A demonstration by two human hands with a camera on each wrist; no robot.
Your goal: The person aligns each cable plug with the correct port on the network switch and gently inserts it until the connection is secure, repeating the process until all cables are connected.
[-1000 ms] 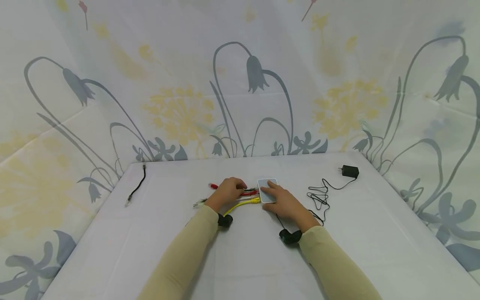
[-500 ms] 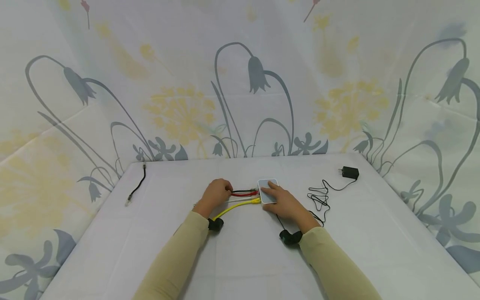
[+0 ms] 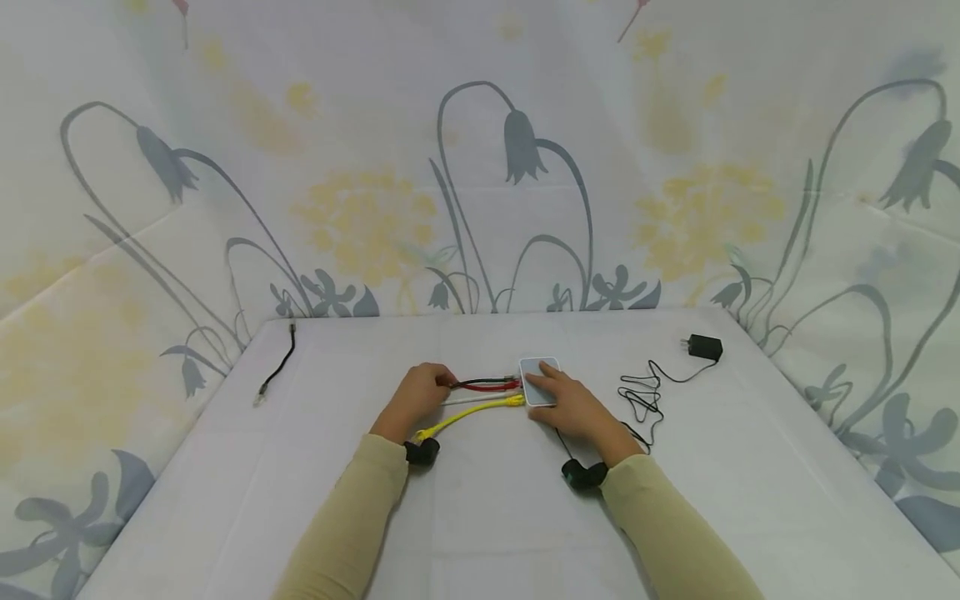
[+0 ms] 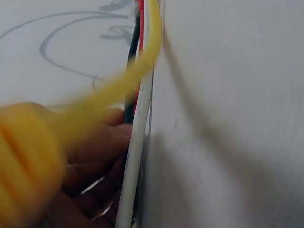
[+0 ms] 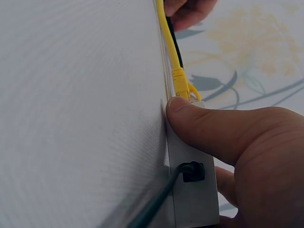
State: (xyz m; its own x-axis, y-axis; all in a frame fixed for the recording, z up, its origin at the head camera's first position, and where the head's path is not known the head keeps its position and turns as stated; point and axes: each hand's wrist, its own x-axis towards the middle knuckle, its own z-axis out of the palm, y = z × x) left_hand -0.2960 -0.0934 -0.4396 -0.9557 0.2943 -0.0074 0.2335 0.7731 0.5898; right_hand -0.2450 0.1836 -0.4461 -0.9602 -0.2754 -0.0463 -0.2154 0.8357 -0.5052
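My left hand (image 3: 416, 400) pinches the black network cable (image 3: 480, 381), with the red network cable (image 3: 486, 388) running close alongside it into the fingertips. In the left wrist view a white cable (image 4: 137, 128) passes by those fingers, and a yellow network cable (image 4: 121, 85) arcs in front, its near plug blurred. All these cables lead to the left side of a small white network box (image 3: 530, 367). My right hand (image 3: 573, 414) grips that box, fingers spread over its top and thumb (image 5: 204, 123) along the near side. A dark power cord (image 5: 156, 199) is plugged into the box beside the thumb.
A short black cable (image 3: 279, 367) with clear plugs lies at the table's left. On the right a black power adapter (image 3: 704, 347) sits with its thin cord (image 3: 642, 398) bunched up. A patterned cloth (image 3: 480, 208) stands behind the white table (image 3: 487, 517).
My left hand has slid left along the cables, away from the box, exposing more of the black, red and white cables. The right hand keeps its hold on the box.
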